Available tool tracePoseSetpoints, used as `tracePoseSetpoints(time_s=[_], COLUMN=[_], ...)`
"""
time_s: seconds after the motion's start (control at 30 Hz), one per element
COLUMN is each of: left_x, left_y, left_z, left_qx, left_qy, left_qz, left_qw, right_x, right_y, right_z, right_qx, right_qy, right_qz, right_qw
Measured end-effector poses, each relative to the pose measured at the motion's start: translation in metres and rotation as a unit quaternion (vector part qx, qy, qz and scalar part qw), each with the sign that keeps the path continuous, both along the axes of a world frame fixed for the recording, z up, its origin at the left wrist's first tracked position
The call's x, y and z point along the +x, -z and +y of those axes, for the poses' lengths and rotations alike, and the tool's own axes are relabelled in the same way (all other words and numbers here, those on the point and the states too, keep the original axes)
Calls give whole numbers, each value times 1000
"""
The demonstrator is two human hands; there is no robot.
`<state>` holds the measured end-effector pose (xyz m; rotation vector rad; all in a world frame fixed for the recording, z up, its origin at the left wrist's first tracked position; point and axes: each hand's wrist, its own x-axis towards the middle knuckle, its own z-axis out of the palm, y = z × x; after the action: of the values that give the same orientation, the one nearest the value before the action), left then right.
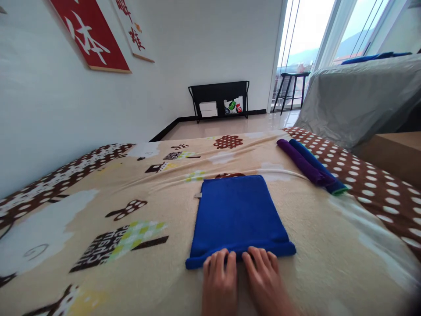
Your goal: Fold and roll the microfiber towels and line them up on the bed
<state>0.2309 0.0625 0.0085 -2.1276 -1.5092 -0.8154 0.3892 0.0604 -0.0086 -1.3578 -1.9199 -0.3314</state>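
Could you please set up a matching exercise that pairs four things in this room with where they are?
Things:
1. wide blue towel
2. purple towel
3. red banner
4. black shelf

Places:
A. hanging on the left wall
B. rolled up on the right side of the bed
C. on the floor by the far wall
D. spread out mid-bed, near edge rolled

Pairs: 1-D; 2-B; 3-A; 4-C

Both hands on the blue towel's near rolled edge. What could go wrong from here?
Left hand and right hand sit close together at mid-edge, so the unheld ends of the blue terry towel may roll loose or crooked. The soft patterned fleece blanket beneath could bunch and drag along.
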Motion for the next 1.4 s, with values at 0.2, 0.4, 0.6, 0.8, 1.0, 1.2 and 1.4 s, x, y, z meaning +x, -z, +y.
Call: tracePoseSetpoints(time_s=[0.2,0.4,0.6,0.8,1.0,1.2,1.4], left_x=[-53,-24,-53,-47,-49,-77,-13], left_y=[1,-2,-1,-5,1,-18,-24], left_z=[-3,-5,-6,-6,2,-4,10], left_qx=[-1,11,-31,-52,-68,-56,-114], left_qy=[63,76,62,-18,43,-2,136], left_qz=[52,113,162,126,165,136,127], left_qw=[997,991,984,990,983,989,976], right_x=[51,38,64,50,48,75,13], right_y=[4,-9,-3,-8,-7,-4,-17], right_z=[-4,1,4,2,12,8,15], right_qx=[-28,-8,-54,-24,-54,-51,-101], right_qy=[9,-30,-39,1,-40,41,-74], right_qz=[-26,-103,-184,-141,-176,-137,-128], right_qw=[999,994,981,990,982,988,984])
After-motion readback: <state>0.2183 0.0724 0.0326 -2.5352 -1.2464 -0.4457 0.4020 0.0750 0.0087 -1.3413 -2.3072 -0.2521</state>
